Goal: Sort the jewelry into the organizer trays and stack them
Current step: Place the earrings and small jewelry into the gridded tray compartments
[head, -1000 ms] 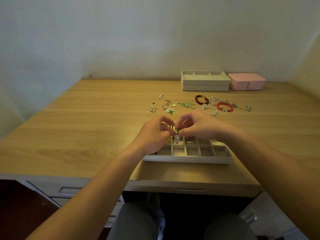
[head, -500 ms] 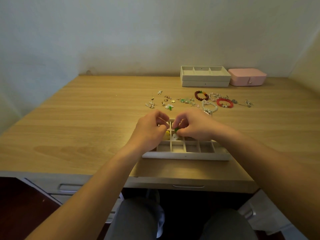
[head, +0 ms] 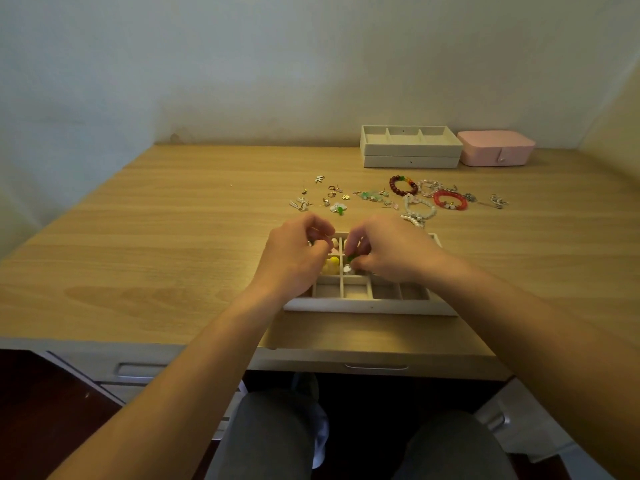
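The organizer tray [head: 372, 308] sits at the front edge of the tabletop [head: 173, 237], right of the middle, and both hands work over its rear compartments. The right hand [head: 391, 254] pinches a small green piece [head: 350, 258] between thumb and fingertips, low over a compartment in the tray's left half. The left hand [head: 294, 258] is curled just beside it, but whether it grips anything I cannot tell. A yellow piece [head: 334, 260] lies in the next compartment to the left. The green piece is probably very light, hard, slick and easily bent at its hook or post, so it is best held by its bead or body, not the wire, and set down instead of dropped. The loose jewelry [head: 450, 199] lies spread behind the tray, towards the back right. Further back, the stacked trays [head: 412, 161] and a pink box [head: 495, 148] stand at the rear edge. A second ago both hands' fingertips met on the green piece above the tray. Now they are slightly apart and the piece sits lower, and the yellow piece shows between them.
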{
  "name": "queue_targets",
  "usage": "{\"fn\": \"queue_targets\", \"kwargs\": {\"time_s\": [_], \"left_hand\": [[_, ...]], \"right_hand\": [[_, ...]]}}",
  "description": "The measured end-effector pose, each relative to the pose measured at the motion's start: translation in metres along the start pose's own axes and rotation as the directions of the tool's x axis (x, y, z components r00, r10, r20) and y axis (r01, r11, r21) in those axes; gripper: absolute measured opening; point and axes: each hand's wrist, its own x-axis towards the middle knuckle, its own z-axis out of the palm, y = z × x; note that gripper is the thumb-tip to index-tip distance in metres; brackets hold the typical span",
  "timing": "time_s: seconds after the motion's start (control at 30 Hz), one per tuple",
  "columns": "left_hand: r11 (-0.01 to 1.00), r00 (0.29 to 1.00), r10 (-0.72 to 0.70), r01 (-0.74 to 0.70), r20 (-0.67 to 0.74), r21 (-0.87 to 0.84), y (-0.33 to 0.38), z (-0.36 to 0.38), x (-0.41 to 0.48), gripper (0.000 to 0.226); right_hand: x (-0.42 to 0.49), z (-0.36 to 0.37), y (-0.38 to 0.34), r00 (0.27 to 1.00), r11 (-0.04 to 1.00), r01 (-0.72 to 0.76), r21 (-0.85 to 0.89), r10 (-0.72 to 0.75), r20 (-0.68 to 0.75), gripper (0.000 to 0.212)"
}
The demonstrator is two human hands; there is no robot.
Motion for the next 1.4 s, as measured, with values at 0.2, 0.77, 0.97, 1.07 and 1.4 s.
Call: {"fn": "queue_targets", "kwargs": {"time_s": [0.2,0.77,0.97,1.07,1.4], "left_hand": [[0.999,0.999,-0.018,0.019,-0.038,0.043,-0.005,-0.004,0.001,0.026],[0.997,0.996,-0.083,0.083,-0.005,0.003,-0.014,-0.005,0.004,0.026],[0.994,0.995,-0.101,0.101,0.004,-0.040,-0.018,-0.005,0.005,0.026],[0.994,0.995,-0.102,0.102,0.008,-0.037,-0.017,-0.007,0.005,0.028],[0.996,0.997,-0.078,0.079,0.011,-0.040,-0.014,-0.008,0.004,0.025]], "right_hand": [[0.002,0.000,0.002,0.999,0.999,-0.004,0.039,0.002,0.035,0.018],[0.000,0.006,-0.003,0.992,0.995,-0.094,-0.038,0.091,-0.090,0.011],[-0.002,0.006,-0.009,0.986,0.991,-0.105,-0.078,0.094,-0.136,0.008],[-0.002,0.004,-0.009,0.987,0.991,-0.102,-0.084,0.090,-0.136,0.009],[0.000,-0.002,0.005,0.993,0.984,-0.084,0.160,0.096,-0.072,0.017]]}}
